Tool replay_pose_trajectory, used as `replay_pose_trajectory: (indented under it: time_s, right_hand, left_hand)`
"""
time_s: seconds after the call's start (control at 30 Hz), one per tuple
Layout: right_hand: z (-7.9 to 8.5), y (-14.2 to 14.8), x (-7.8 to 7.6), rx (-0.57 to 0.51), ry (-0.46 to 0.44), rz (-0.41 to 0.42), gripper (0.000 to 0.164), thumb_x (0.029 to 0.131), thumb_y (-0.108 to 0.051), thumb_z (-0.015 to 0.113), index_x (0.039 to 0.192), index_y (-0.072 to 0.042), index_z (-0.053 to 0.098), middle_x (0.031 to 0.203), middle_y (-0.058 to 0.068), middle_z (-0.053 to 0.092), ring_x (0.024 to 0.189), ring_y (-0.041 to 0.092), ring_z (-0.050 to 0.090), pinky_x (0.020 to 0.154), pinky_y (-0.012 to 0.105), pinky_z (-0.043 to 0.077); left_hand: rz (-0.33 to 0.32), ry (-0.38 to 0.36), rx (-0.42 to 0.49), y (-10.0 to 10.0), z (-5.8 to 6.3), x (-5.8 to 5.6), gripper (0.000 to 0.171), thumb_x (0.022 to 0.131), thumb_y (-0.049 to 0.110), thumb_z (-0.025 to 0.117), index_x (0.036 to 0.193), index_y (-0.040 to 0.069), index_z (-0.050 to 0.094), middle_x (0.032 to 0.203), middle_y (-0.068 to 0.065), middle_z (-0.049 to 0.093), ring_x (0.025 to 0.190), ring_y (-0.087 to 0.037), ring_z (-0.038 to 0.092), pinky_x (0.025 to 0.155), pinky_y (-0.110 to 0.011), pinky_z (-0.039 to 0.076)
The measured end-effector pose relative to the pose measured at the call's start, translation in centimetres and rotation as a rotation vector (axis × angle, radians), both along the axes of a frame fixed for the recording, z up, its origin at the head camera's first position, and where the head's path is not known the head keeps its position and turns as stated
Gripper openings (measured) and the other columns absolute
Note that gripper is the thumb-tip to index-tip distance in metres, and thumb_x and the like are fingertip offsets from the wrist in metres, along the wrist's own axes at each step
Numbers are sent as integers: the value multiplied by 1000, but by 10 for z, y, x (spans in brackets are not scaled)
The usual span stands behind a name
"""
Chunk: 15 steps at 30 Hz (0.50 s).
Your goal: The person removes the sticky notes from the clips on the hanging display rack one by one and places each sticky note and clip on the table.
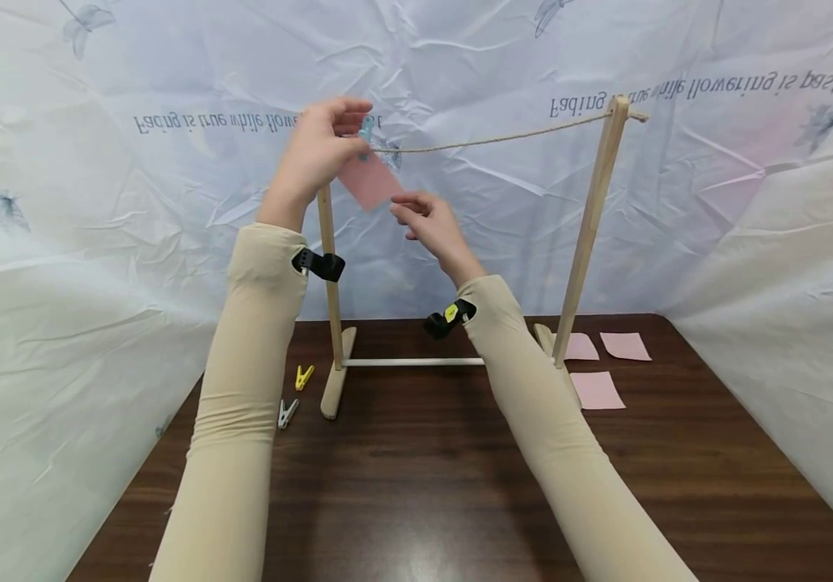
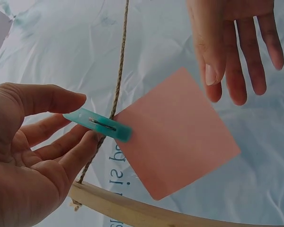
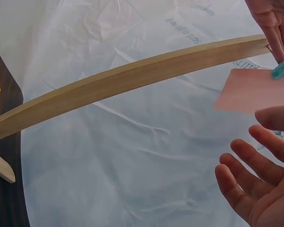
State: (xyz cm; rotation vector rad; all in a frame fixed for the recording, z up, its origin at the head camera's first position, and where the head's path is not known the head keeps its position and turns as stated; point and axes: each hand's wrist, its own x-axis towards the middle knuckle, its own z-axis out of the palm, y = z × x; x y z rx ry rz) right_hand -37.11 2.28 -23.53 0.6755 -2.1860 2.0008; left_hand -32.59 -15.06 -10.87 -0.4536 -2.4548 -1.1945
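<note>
My left hand (image 1: pixel 322 149) pinches the tail of a teal clothespin (image 2: pixel 97 124) between thumb and fingers. The clothespin sits across the twine (image 2: pixel 119 71) near its left end, its jaws at one corner of a pink square sheet of paper (image 2: pixel 177 137). From that corner the sheet hangs tilted. My right hand (image 1: pixel 431 230) is beside the sheet's lower right edge, fingers loosely extended. In the left wrist view that right hand appears apart from the paper, holding nothing.
A wooden post (image 1: pixel 591 234) carries the twine's right end; another post (image 1: pixel 331 275) stands left, with a white rod (image 1: pixel 416 362) between them. A yellow clothespin (image 1: pixel 303 377) and a white clothespin (image 1: pixel 287 413) lie left. Pink sheets (image 1: pixel 597 391) lie on the dark table (image 1: pixel 416 469) at right.
</note>
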Motion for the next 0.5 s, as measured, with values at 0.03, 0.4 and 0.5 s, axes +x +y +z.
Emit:
replay_pose_trajectory:
  time_s: [0.03, 0.4, 0.5]
  right_hand:
    - [0, 0, 0, 1, 1, 0, 36, 100, -28, 65, 132, -10, 65, 128, 7, 65, 113, 26, 61, 94, 46, 52]
    - [8, -7, 2, 22, -15, 15, 43, 99, -34, 67, 131, -7, 64, 129, 7, 66, 112, 23, 63, 91, 39, 54]
    - [9, -8, 2, 9, -18, 11, 39, 99, -33, 67, 127, -6, 65, 125, 9, 67, 112, 24, 64, 91, 38, 55]
  left_hand:
    - [2, -3, -7, 1, 0, 0, 54, 94, 6, 62, 147, 16, 54, 148, -1, 53, 132, -16, 51, 106, -26, 42]
    - [-7, 16, -22, 0, -1, 1, 52, 96, 10, 63, 147, 15, 54, 149, -2, 52, 133, -16, 51, 107, -26, 42]
    - [-8, 21, -35, 0, -1, 1, 51, 97, 10, 63, 146, 14, 54, 149, -1, 53, 133, -15, 51, 107, -27, 42]
